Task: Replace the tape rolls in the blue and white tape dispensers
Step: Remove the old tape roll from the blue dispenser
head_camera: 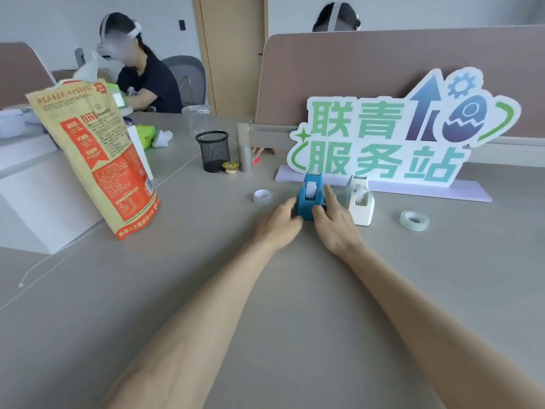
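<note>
The blue tape dispenser (pixel 310 199) stands mid-table with a white roll in its cradle. My left hand (pixel 278 224) grips its left side. My right hand (pixel 334 222) presses against its right side, fingers reaching forward along it. Just right of it stands the white tape dispenser (pixel 360 202), untouched, with a roll inside. One loose tape roll (pixel 262 196) lies flat to the left of the blue dispenser. Another loose roll (pixel 414 220) lies to the right of the white one.
A green-lettered sign (pixel 383 137) on a lilac base stands behind the dispensers, before a desk partition. A tall snack bag (pixel 97 154) stands at the left. A black mesh cup (pixel 213 151), a small jelly cup (pixel 230 167) and a clear jar (pixel 197 118) sit further back. Two people sit beyond.
</note>
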{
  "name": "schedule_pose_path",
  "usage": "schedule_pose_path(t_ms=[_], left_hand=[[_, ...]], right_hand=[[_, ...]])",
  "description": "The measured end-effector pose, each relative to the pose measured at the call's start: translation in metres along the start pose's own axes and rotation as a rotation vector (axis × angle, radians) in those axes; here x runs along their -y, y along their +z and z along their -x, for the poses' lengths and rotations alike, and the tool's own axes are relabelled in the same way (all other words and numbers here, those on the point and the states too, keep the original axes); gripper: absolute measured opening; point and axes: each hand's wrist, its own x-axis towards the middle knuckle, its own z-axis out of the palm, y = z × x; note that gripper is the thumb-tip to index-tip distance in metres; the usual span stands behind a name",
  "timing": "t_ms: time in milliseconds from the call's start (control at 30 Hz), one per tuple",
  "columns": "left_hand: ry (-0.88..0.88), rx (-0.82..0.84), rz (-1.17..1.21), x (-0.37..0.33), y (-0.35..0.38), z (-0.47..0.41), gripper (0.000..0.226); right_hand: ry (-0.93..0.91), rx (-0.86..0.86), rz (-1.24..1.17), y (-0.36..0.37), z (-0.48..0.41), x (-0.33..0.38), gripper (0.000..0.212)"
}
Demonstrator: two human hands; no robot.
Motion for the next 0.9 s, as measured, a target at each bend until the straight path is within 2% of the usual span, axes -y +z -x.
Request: schedule_pose_path(t_ms=[167, 300, 467, 567, 667, 733, 833, 900], left_hand=[[0.038, 0.058, 0.016, -0.003, -0.002, 0.016, 0.059], [0.051, 0.123, 0.011, -0.006, -0.004, 0.043, 0.059], [0.086, 0.173, -0.045, -0.001, -0.007, 0.089, 0.07], [0.18, 0.166, -0.092, 0.01, -0.008, 0.107, 0.065], [0.249, 0.153, -0.028, 0.017, -0.009, 0.11, 0.061], [0.219, 0.085, 0.095, 0.016, -0.013, 0.105, 0.054], [0.142, -0.201, 0.308, 0.016, -0.016, 0.091, 0.038], [0.099, -0.27, 0.44, 0.022, -0.019, 0.08, 0.044]], right_hand=[[0.032, -0.031, -0.032, -0.004, 0.007, 0.005, 0.031], [0.054, -0.02, -0.05, -0.013, 0.029, 0.01, 0.042], [0.044, -0.008, -0.057, -0.022, 0.063, 0.006, 0.032], [0.038, 0.009, -0.058, -0.029, 0.076, 0.003, 0.034], [0.015, 0.007, -0.024, -0.03, 0.08, -0.003, 0.043], [-0.01, -0.009, -0.019, -0.029, 0.077, -0.005, 0.043], [-0.024, -0.01, -0.056, -0.03, 0.069, -0.008, 0.037], [-0.024, 0.025, -0.063, -0.031, 0.062, -0.011, 0.033]])
